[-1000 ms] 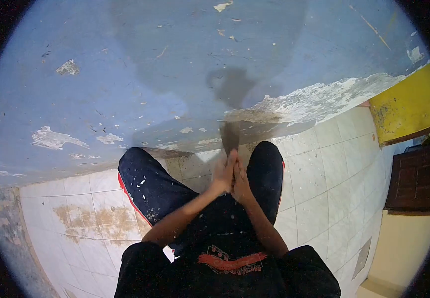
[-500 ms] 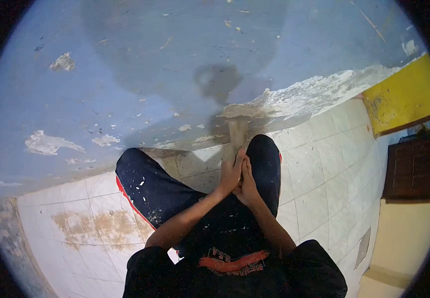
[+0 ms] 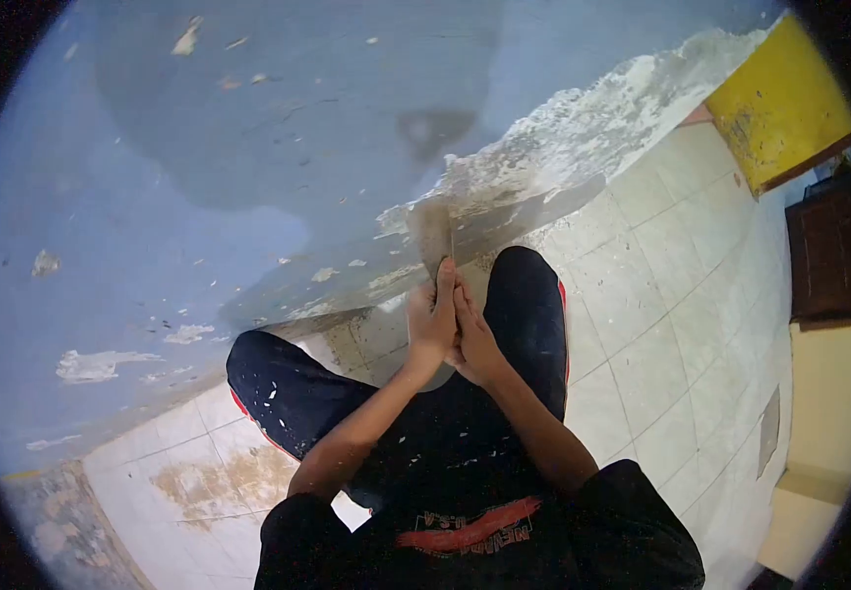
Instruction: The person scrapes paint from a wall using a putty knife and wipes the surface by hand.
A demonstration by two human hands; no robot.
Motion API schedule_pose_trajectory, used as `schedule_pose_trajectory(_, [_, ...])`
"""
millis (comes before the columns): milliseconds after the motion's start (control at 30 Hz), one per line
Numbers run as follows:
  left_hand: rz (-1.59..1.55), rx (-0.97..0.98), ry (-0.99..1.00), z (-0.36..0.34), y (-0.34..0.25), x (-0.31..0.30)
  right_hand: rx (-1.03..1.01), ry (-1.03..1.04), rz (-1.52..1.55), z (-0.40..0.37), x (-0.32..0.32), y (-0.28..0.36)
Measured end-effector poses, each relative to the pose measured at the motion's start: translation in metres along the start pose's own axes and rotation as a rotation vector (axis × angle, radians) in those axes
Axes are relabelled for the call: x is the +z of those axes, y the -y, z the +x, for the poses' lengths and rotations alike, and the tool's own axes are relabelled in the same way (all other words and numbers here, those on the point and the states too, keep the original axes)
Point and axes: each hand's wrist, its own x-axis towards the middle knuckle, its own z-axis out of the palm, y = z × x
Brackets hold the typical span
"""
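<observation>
One flat scraper (image 3: 433, 228), its blade blurred, stands at the picture's centre, over the lower left end of a bare white patch (image 3: 583, 128) in the blue wall (image 3: 248, 118). The left hand (image 3: 429, 323) is clamped on it; the right hand (image 3: 474, 339) presses alongside, its own hold hidden. Dark-trousered knees flank both, above pale floor tiles (image 3: 642, 324); a yellow panel (image 3: 784, 98) fills the upper right.

A blurred grey scraper (image 3: 432, 233) with a flared blade points toward the peeling wall (image 3: 278, 147).
</observation>
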Motion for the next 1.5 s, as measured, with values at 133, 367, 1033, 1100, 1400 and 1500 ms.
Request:
schedule_pose_trajectory(133, [0.399, 0.043, 0.009, -0.029, 0.061, 0.024, -0.259, -0.154, -0.314, -0.064, -0.019, 0.003])
schedule_pose_trajectory(367, [0.287, -0.024, -0.096, -0.021, 0.014, 0.021, 0.267, -0.132, 0.564, -0.034, -0.013, 0.07])
schedule_pose_trajectory(1033, [0.025, 0.012, -0.049, -0.007, 0.023, 0.028, 0.195, -0.097, 0.633, -0.02, -0.017, 0.029])
schedule_pose_trajectory(1100, [0.06, -0.05, 0.014, -0.021, 0.022, 0.03, -0.383, -0.143, -0.335, -0.041, -0.021, 0.005])
schedule_pose_trajectory(1400, [0.103, 0.077, -0.05, -0.002, -0.008, 0.008, -0.438, -0.053, -0.302, -0.009, -0.013, 0.044])
schedule_pose_trajectory(1500, [-0.025, 0.029, -0.031, -0.017, 0.026, 0.009, -0.434, -0.091, -0.493, -0.029, -0.01, 0.02])
